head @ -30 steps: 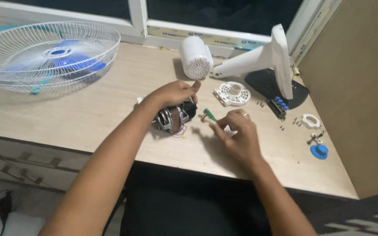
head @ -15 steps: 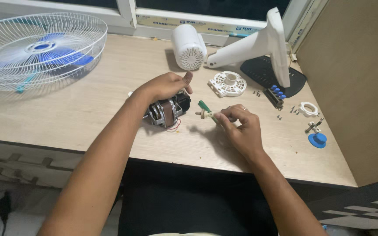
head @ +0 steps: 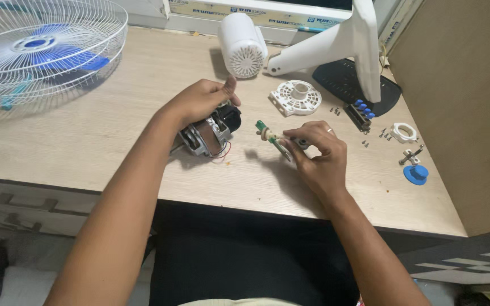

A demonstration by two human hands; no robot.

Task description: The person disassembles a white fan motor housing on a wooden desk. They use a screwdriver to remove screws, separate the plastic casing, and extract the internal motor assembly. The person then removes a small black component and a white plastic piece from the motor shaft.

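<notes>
My left hand [head: 199,102] curls loosely over the fan motor [head: 210,131], thumb raised, fingers resting on its top; the motor lies on the pale wood-grain desk [head: 114,141], a blocky piece of bare metal with a black end and thin red wire looping out. My right hand [head: 320,153] is pinched shut on a small shaft [head: 272,137], green-tipped with a cream collar, held just above the desk beside the motor. Behind them lies a white ribbed plastic housing [head: 243,44] and a round slotted cover [head: 295,97].
</notes>
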